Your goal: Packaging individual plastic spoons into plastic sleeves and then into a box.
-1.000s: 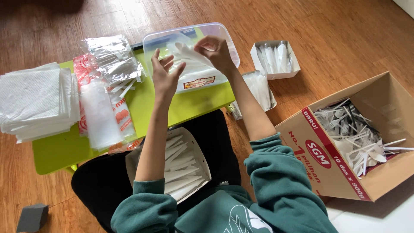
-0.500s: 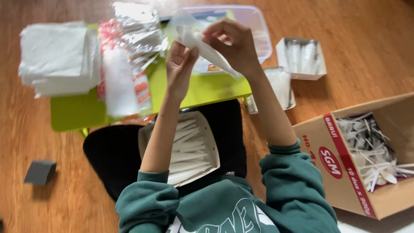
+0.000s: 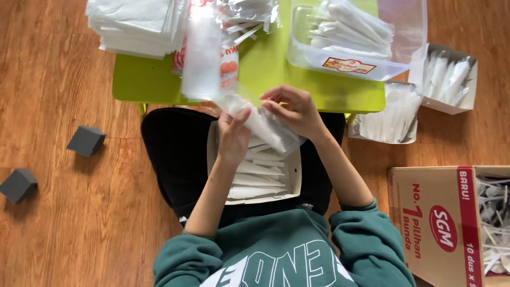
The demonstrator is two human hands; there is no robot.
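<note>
Lap box [image 3: 295, 175]: wrapped cutlery packs [image 3: 255, 169].

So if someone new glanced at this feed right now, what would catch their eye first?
Probably the two hands, left hand and right hand, pinching a clear plastic sleeve between them at the centre, above a white tray of wrapped packets on the lap. Next, the bright green table at the top, piled with napkins, and the cardboard box at the lower right.
</note>
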